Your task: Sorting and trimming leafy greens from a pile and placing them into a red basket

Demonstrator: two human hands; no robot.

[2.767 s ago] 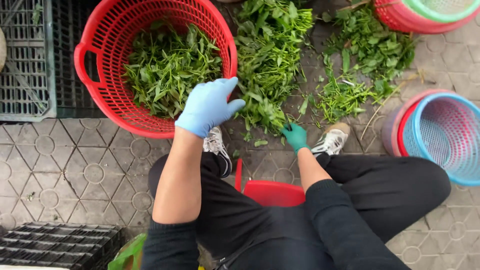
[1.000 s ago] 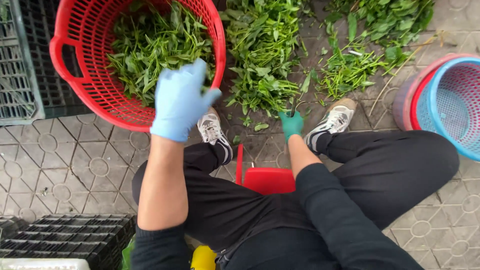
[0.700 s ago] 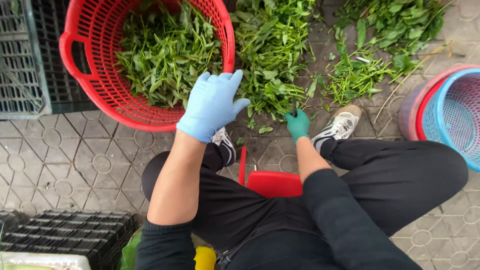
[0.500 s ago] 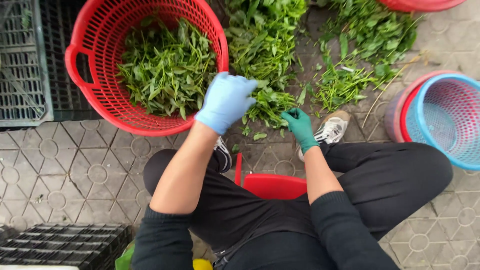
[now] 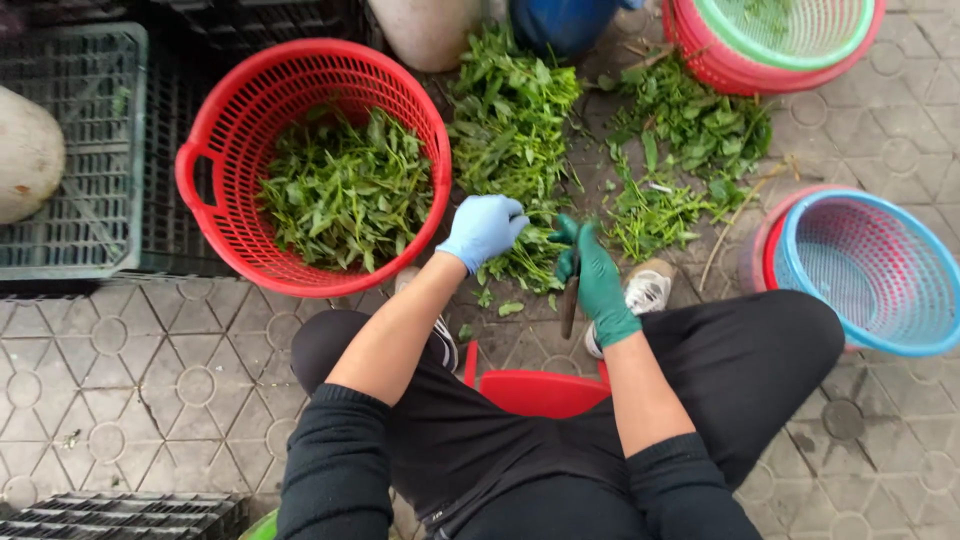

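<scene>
My left hand (image 5: pixel 484 229), in a light blue glove, reaches down onto a pile of leafy green stems (image 5: pixel 512 140) lying on the pavement, fingers curled into the greens. My right hand (image 5: pixel 594 270), in a dark green glove, is closed around a dark-handled knife (image 5: pixel 570 300) whose handle points back toward me, right beside the same pile. A red plastic basket (image 5: pixel 215 150) holding picked green leaves stands just left of my left hand.
A second heap of greens and trimmings (image 5: pixel 680 150) lies to the right. Stacked blue and red baskets (image 5: pixel 870 270) stand at right, more stacked baskets (image 5: pixel 780 40) at top right. Grey and black crates (image 5: pixel 70 150) sit at left. I sit on a low red stool (image 5: pixel 540 390).
My left hand moved from over the red basket's rim rightward and down onto the pile of greens. My right hand rose toward the pile, with the knife now visible.
</scene>
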